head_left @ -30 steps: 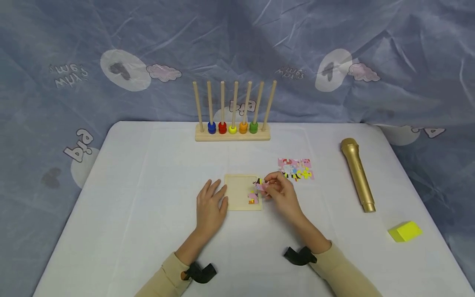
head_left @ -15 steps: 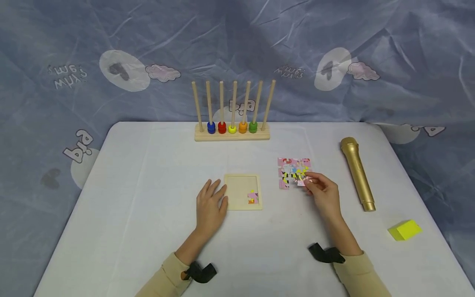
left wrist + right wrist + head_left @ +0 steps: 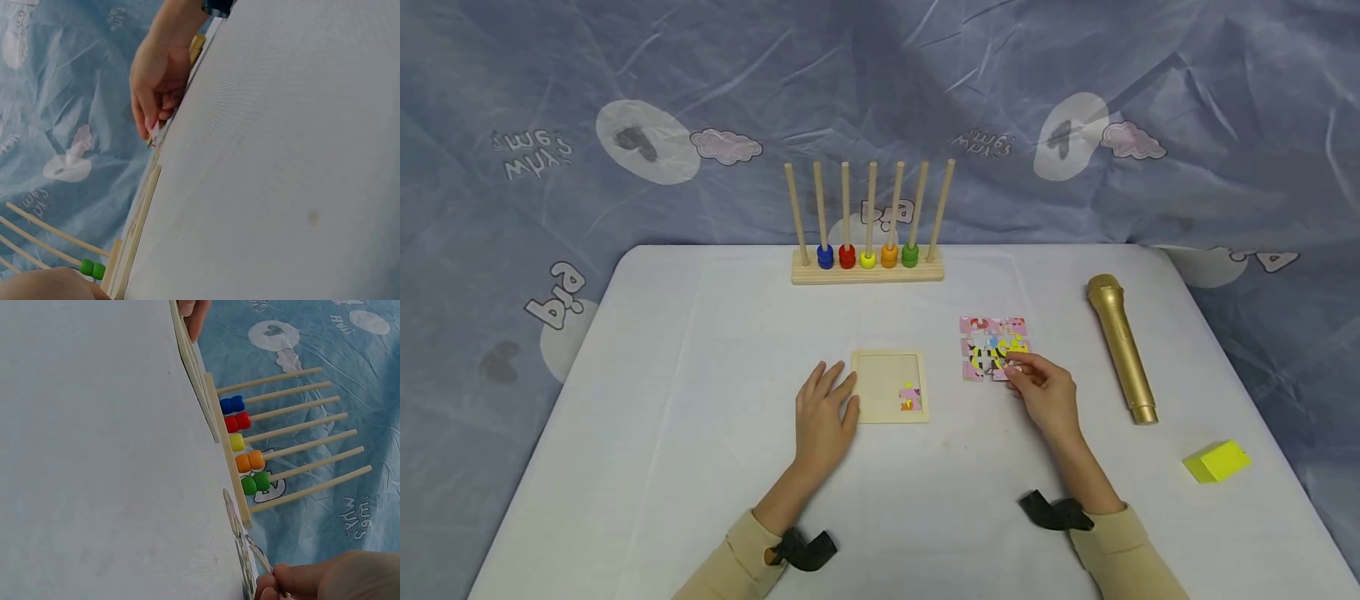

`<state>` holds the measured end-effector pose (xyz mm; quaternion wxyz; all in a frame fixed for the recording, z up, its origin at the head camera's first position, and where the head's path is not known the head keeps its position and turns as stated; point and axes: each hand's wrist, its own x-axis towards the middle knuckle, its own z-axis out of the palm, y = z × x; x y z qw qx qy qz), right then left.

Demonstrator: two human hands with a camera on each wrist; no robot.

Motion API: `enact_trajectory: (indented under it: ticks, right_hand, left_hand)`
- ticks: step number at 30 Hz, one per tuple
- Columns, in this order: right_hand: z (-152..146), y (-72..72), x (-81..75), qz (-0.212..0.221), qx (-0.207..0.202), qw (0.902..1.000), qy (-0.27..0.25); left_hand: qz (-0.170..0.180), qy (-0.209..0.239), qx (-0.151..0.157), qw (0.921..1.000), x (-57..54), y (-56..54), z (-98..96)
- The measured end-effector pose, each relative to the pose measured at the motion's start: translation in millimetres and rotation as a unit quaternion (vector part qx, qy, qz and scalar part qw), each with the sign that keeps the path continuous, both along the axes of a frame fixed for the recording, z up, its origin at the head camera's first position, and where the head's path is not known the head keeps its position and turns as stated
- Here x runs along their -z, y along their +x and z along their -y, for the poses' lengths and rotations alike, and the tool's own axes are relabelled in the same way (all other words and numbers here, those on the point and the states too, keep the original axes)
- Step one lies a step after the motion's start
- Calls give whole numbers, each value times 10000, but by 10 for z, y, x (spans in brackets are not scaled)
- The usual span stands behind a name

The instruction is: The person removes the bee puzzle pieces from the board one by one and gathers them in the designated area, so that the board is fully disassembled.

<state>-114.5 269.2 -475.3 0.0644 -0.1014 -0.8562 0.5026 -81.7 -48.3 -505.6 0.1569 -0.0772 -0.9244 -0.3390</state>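
My left hand (image 3: 827,417) rests with fingers spread at the left edge of a square wooden puzzle tray (image 3: 880,356). One pink puzzle piece (image 3: 911,399) with yellow and orange marks lies in the tray's lower right corner. To the right, other puzzle pieces (image 3: 976,343) in pink, yellow and black lie grouped on the white cloth. Over the near edge of this group, my right hand (image 3: 1048,400) pinches a puzzle piece (image 3: 260,555) between thumb and fingers. In the right wrist view that piece is tilted above the others. My right fingers hide part of the group.
A wooden bead rack (image 3: 867,277) with upright rods and coloured beads stands at the table's far edge. A gold microphone (image 3: 1123,350) lies on the right, with a yellow block (image 3: 1217,462) nearer to me. A patterned blue-grey cloth (image 3: 880,100) hangs behind the table.
My right hand has carried a puzzle piece from over the tray's right side rightward to the grouped pieces, then shifted slightly left there. My left hand has stayed at the tray.
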Motion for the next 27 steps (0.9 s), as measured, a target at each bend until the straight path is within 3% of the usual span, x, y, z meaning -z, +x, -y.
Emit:
enact_trajectory:
  ticks: [12, 18, 27]
  right_hand:
    - [45, 12, 43, -543, -84, 9905, 1264]
    - [53, 17, 56, -706, -60, 9845, 1603]
    - [50, 8, 74, -902, -48, 9793, 1811]
  left_hand:
    - [1, -18, 20, 10000, -15, 3, 0]
    - [-152, -67, 0, 9999, -19, 0, 0]
    - [-98, 22, 43, 9999, -18, 9, -4]
